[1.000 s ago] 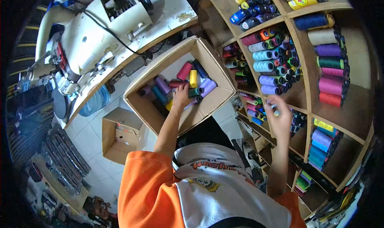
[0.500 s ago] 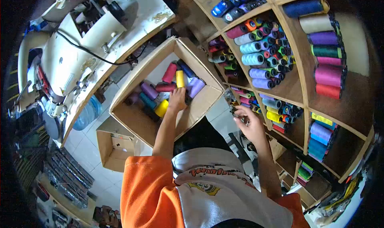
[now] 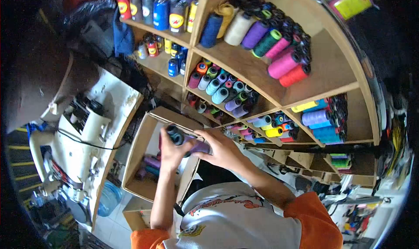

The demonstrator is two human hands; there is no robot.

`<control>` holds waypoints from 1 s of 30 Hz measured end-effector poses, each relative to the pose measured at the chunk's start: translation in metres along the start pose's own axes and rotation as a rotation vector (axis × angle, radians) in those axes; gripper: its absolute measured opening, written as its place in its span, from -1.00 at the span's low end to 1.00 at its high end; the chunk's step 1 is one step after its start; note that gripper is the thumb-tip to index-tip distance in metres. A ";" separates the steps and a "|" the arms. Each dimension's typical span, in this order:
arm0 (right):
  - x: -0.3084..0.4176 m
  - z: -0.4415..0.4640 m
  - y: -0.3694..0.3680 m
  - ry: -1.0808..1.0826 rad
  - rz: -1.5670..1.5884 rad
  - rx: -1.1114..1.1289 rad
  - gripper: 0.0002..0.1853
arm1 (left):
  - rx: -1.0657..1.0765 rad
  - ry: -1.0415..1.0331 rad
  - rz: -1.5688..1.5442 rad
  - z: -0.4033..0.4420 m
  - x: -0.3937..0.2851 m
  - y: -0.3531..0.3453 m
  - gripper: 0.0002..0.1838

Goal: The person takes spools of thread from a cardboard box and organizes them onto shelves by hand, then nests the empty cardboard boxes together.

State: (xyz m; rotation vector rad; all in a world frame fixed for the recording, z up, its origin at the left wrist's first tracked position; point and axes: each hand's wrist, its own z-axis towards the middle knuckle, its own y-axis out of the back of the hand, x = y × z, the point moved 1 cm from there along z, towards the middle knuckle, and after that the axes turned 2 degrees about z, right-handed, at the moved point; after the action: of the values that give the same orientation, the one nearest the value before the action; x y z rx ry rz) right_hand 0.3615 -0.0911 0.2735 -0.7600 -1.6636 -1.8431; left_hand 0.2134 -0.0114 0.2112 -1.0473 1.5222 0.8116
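The left hand (image 3: 173, 150) is over the box (image 3: 144, 188), with its thumb and fingers curled around a dark spool (image 3: 175, 135). The right hand (image 3: 224, 149) is by the box's right edge. It pinches a purple spool (image 3: 200, 146) with the thumb on one side and the fingers on the other. The two spools are very close, up above the inside of the box, but I can't tell if they touch. The hands cover parts of both.

Down in the box, at its left side, lie a violet spool (image 3: 152, 162) and a teal spool (image 3: 152, 171). The arms and hands hide some of what is in there.

Left of the box is a table (image 3: 120, 99) with a white sewing machine (image 3: 78, 150) on it. A blue jug (image 3: 109, 198) is low down, left of the box. A small box (image 3: 134, 214) is below the box, near its bottom left corner.

Past the box and to its right is a big wooden shelf (image 3: 321, 59). Its holes have lots of spools in them, like a red spool (image 3: 295, 75) and a white spool (image 3: 238, 29). The person's grey shirt (image 3: 231, 216) with orange sleeves (image 3: 315, 218) is just below the box
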 end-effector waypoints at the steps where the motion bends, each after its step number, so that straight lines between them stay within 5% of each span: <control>1: 0.009 0.003 0.008 0.019 -0.072 -0.017 -0.47 | 0.056 0.036 0.009 -0.001 -0.023 -0.012 -0.28; 6: 0.002 0.007 0.051 -0.034 -0.095 -0.123 -0.55 | 0.235 -0.237 -0.087 0.005 -0.058 -0.051 -0.18; 9: -0.002 0.012 0.101 -0.142 0.065 -0.178 -0.39 | 0.256 0.036 -0.472 0.003 -0.065 -0.066 -0.51; 11: -0.002 0.024 0.142 0.091 -0.173 -0.370 -0.34 | 0.285 0.107 -0.471 0.000 -0.064 -0.070 -0.56; 13: 0.011 0.038 0.182 -0.079 -0.062 -0.369 -0.37 | 0.310 0.116 -0.442 0.002 -0.050 -0.073 -0.61; 14: 0.004 0.050 0.201 0.036 -0.278 -0.439 -0.42 | 0.325 0.120 -0.476 0.000 -0.050 -0.073 -0.61; 16: 0.004 0.073 0.229 -0.228 -0.204 -0.378 -0.45 | 0.359 0.125 -0.537 -0.003 -0.052 -0.077 -0.61; 17: -0.007 0.087 0.238 -0.133 -0.359 -0.435 -0.44 | 0.346 0.106 -0.525 -0.003 -0.053 -0.079 -0.61; 18: -0.022 0.098 0.243 -0.035 -0.514 -0.489 -0.42 | 0.344 0.110 -0.522 -0.004 -0.054 -0.079 -0.62; 21: -0.057 0.123 0.245 -0.247 -0.719 -0.450 -0.49 | 0.318 0.098 -0.506 -0.005 -0.059 -0.075 -0.62; 30: -0.073 0.125 0.239 -0.359 -0.801 -0.471 -0.41 | 0.229 0.021 -0.493 -0.008 -0.038 -0.056 -0.59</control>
State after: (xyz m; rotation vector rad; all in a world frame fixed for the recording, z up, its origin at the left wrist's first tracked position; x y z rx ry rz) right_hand 0.5904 0.0121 0.3961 -0.6828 -1.9553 -2.8662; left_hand 0.2635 -0.0325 0.2522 -1.1908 1.2588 0.2773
